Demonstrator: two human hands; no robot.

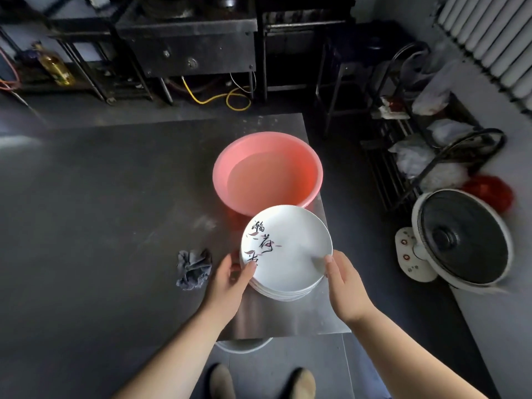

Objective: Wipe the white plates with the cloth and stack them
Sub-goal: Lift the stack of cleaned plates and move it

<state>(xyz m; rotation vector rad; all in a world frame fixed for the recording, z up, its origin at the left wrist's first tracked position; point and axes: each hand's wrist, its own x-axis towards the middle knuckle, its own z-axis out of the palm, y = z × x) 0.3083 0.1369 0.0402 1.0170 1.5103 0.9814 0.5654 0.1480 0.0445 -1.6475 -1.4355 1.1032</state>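
Both hands are on the stack of round white ceramic plates (pixel 283 279) near the front right corner of the grey steel surface (pixel 100 211) — the left hand (pixel 229 279) grips the left edge, thumb curled over the top plate's rim beside the black brush lettering, while the right hand (pixel 344 283) holds the right edge, thumb pressed on the rim. The crumpled grey cloth (pixel 193 269) lies loose on the surface just left of the left hand — untouched. Just behind the stack sits a round pink plastic basin (pixel 267 171) holding water.
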